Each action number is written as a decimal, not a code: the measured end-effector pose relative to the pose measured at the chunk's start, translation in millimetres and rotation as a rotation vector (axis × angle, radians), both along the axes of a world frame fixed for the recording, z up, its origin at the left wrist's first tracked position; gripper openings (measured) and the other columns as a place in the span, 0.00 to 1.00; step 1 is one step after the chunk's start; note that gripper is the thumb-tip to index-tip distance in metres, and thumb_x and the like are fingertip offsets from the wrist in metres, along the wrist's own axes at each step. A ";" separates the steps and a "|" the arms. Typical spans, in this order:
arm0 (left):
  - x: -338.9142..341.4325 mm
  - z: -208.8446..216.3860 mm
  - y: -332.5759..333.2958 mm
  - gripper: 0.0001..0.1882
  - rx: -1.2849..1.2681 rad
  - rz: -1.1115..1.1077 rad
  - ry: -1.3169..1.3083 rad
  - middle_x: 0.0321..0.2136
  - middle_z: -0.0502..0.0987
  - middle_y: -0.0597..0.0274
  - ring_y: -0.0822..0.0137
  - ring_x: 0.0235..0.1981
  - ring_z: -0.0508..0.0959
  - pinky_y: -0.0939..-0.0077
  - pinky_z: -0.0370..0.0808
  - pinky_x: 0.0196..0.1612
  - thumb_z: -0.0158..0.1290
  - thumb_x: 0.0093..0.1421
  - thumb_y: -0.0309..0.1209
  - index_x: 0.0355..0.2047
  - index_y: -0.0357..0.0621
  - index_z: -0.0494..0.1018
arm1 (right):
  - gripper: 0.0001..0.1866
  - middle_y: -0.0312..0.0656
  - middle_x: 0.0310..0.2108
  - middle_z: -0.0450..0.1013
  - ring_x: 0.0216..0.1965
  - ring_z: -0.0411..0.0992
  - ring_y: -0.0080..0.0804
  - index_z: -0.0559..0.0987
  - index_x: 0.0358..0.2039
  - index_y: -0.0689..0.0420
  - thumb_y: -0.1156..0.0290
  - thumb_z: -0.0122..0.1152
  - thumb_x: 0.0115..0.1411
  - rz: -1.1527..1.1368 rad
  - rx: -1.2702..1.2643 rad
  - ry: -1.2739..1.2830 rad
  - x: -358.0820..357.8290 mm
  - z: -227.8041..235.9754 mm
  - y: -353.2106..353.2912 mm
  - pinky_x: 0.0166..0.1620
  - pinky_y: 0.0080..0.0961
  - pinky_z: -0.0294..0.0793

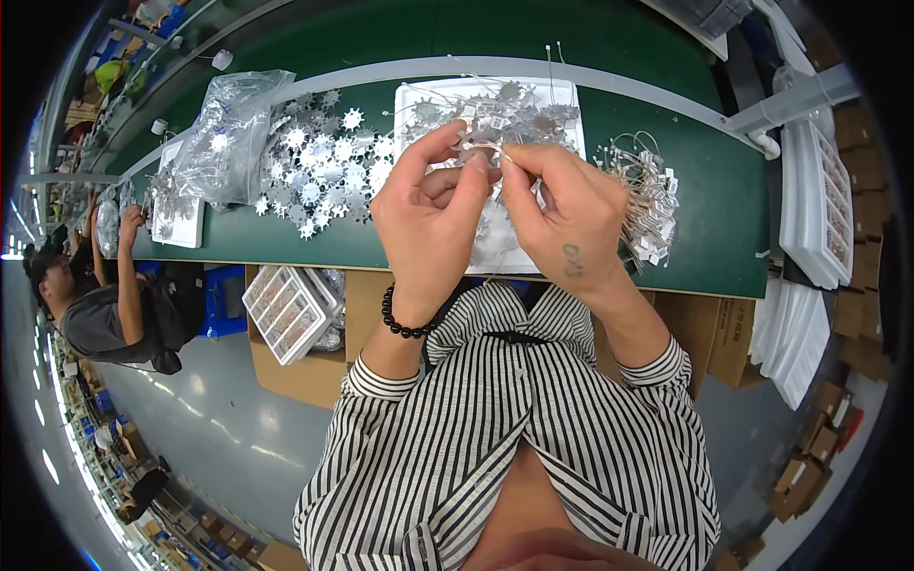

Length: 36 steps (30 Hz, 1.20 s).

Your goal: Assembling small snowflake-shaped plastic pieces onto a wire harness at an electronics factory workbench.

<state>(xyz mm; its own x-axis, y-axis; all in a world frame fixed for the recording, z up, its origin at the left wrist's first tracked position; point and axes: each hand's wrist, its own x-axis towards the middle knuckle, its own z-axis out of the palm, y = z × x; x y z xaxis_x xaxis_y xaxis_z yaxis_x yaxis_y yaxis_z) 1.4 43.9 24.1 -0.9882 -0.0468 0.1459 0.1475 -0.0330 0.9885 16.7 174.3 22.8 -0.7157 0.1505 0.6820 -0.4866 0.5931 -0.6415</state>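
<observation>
My left hand (424,209) and my right hand (566,205) meet over a white tray (405,100) on the green table. A thin pale cord (490,147) runs between their fingertips, and my right thumb and forefinger pinch it. The left hand's fingers are curled and its thumb is bent inward, apparently round a silver toothed metal disc (473,143), mostly hidden by the fingers. Similar toothed discs with cords and small white tags lie in the tray beneath. Left of it spreads a pile of loose toothed discs (324,162). To the right lies a bunch of tagged cords (649,209).
A clear plastic bag (233,128) lies left of the disc pile. A pale metal bar (628,84) crosses over the table. Cardboard boxes (295,376) and stacked white trays (819,209) stand around it. Another person (114,305) sits at the far left.
</observation>
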 end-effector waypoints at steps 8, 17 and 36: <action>2.5 -6.1 1.9 0.15 -0.001 0.079 0.100 0.38 0.80 0.54 0.71 0.29 0.83 0.86 0.81 0.31 0.61 0.57 0.17 0.46 0.32 0.78 | 0.05 0.32 0.18 0.73 0.14 0.60 0.19 0.79 0.28 0.60 0.83 0.66 0.51 0.020 -0.051 -0.071 3.2 -1.1 -5.1 0.18 0.17 0.58; -8.4 -23.1 -15.2 0.20 -0.235 0.169 0.329 0.39 0.82 0.58 0.71 0.28 0.81 0.82 0.81 0.30 0.62 0.52 0.16 0.47 0.36 0.78 | 0.01 0.31 0.23 0.73 0.24 0.66 0.15 0.80 0.33 0.62 0.80 0.62 0.60 0.334 -0.544 -0.532 -1.9 2.3 -14.6 0.28 0.12 0.64; -11.2 -29.1 -44.5 0.13 -0.152 0.116 0.462 0.34 0.82 0.61 0.69 0.29 0.80 0.80 0.78 0.31 0.58 0.55 0.19 0.42 0.39 0.80 | 0.06 0.29 0.13 0.62 0.12 0.52 0.13 0.73 0.37 0.56 0.70 0.51 0.71 0.631 -0.924 -0.740 -13.8 -17.2 -23.1 0.15 0.13 0.49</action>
<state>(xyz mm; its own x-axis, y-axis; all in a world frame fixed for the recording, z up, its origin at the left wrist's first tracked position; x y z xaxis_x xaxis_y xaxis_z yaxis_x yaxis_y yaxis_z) -9.8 -0.6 -4.9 -0.8080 -0.0971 0.5811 0.5654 0.1493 0.8112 3.0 151.2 5.5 -0.9869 -0.1474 -0.0650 0.1187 -0.3930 -0.9119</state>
